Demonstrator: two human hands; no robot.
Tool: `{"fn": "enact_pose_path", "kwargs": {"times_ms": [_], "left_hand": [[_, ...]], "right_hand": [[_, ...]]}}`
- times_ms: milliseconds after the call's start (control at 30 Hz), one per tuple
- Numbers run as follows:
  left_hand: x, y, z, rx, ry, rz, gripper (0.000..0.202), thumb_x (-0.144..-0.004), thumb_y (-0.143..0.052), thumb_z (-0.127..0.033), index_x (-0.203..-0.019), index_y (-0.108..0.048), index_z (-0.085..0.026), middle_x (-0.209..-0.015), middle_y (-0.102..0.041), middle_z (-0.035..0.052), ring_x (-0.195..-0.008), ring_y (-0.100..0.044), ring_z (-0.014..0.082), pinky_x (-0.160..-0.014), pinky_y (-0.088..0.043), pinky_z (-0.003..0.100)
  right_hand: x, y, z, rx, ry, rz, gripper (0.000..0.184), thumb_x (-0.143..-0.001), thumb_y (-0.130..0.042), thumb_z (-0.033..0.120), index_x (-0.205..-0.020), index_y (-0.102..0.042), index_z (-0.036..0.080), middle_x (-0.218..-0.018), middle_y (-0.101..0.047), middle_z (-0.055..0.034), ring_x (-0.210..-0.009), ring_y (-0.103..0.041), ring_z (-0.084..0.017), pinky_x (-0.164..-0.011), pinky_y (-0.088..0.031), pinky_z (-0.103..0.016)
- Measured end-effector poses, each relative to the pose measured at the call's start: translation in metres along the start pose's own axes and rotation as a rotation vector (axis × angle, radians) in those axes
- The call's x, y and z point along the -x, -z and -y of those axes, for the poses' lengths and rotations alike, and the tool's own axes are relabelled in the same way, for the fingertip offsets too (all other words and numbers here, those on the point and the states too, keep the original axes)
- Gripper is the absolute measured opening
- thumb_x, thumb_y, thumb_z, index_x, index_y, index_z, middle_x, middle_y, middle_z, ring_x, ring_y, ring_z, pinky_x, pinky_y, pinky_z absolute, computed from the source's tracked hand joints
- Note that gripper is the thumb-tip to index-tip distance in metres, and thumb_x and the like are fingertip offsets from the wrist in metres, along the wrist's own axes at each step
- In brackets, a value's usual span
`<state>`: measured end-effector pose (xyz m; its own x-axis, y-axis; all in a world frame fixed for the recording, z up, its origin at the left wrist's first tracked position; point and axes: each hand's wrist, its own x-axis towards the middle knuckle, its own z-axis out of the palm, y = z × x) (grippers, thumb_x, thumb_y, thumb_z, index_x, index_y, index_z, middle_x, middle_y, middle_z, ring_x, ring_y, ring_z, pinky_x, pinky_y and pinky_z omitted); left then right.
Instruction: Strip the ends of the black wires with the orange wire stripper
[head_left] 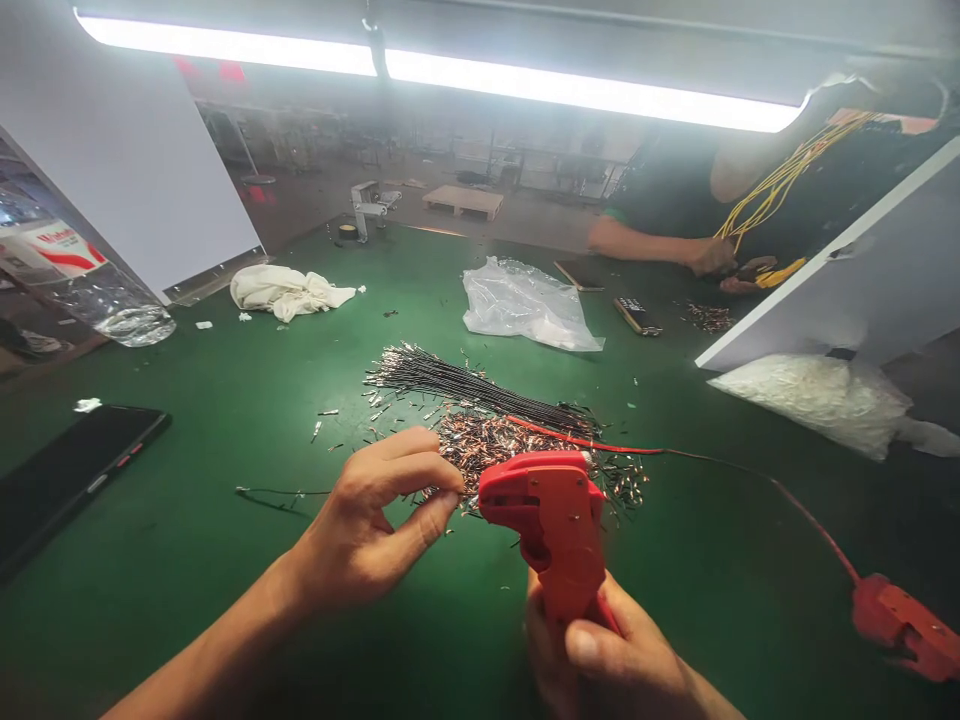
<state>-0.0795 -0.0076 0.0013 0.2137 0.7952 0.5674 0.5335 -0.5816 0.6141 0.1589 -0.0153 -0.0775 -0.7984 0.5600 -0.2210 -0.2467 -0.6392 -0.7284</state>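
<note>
My right hand (622, 645) is wrapped around the handle of a red wire stripper (566, 530), its head pointing left. Between thumb and fingertips, my left hand (390, 500) pinches a thin black wire (281, 491). The wire's tail sticks out to the left behind that hand, with a metal terminal at its far end. Its other end is at the stripper's mouth; how far it goes in is hidden by my fingertips. Just beyond lie a bundle of black wires (465, 382) with terminals and a heap of short wire scraps (480, 447), partly covered by the stripper.
A clear plastic bag (525, 308), white cloth (281, 290) and phone (82, 475) lie on the green table (225, 610). A red cord (802, 515) leads right to another red tool (907, 625). Across the table, a co-worker's hands (716, 258) handle yellow wires (780, 185).
</note>
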Motion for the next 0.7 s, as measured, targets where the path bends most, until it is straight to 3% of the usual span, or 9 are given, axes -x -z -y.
{"fn": "enact_pose_path", "kwargs": {"times_ms": [233,333,433,533,700], "left_hand": [[0.002,-0.001,0.003,-0.010,0.032,0.008,0.018,-0.086,-0.051,-0.009,-0.075,-0.064,-0.017,-0.061,-0.046,-0.0013,-0.059,-0.045,0.0115,-0.052,-0.037,0.024],[0.001,-0.003,0.004,0.002,0.051,0.014,0.018,-0.086,-0.052,-0.010,-0.074,-0.063,-0.017,-0.060,-0.045,-0.0015,-0.058,-0.045,0.0113,-0.050,-0.037,0.024],[0.001,-0.006,0.004,0.042,0.068,0.021,0.017,-0.087,-0.051,-0.010,-0.076,-0.062,-0.017,-0.061,-0.049,-0.0013,-0.057,-0.046,0.0102,-0.049,-0.039,0.022],[0.003,-0.009,0.006,0.076,0.080,0.011,0.014,-0.086,-0.052,-0.009,-0.078,-0.062,-0.016,-0.064,-0.054,-0.0004,-0.058,-0.049,0.0091,-0.050,-0.041,0.021],[0.005,-0.009,0.010,-0.045,0.010,-0.155,0.012,-0.085,-0.056,-0.007,-0.083,-0.062,-0.017,-0.063,-0.052,-0.0027,-0.057,-0.045,0.0081,-0.051,-0.039,0.021]], "right_hand": [[-0.003,0.003,-0.001,0.139,0.024,-0.013,0.047,-0.076,-0.070,0.057,-0.064,-0.045,0.019,-0.049,-0.032,0.0082,-0.042,-0.025,-0.005,-0.040,-0.022,-0.021],[-0.001,0.002,0.002,0.139,0.002,-0.064,0.048,-0.074,-0.072,0.059,-0.065,-0.047,0.019,-0.050,-0.032,0.0080,-0.043,-0.024,-0.006,-0.041,-0.022,-0.022],[-0.001,0.001,-0.001,0.047,0.010,-0.050,0.045,-0.075,-0.072,0.057,-0.072,-0.050,0.018,-0.051,-0.037,0.0074,-0.042,-0.030,-0.006,-0.041,-0.027,-0.021],[-0.004,-0.003,-0.003,-0.113,0.029,0.048,0.041,-0.079,-0.069,0.054,-0.084,-0.053,0.017,-0.055,-0.049,0.0040,-0.043,-0.043,-0.007,-0.044,-0.039,-0.020],[-0.006,-0.012,0.007,-0.214,0.064,0.104,0.039,-0.081,-0.067,0.048,-0.097,-0.059,0.013,-0.070,-0.063,-0.0045,-0.061,-0.062,-0.014,-0.061,-0.050,-0.027]]}}
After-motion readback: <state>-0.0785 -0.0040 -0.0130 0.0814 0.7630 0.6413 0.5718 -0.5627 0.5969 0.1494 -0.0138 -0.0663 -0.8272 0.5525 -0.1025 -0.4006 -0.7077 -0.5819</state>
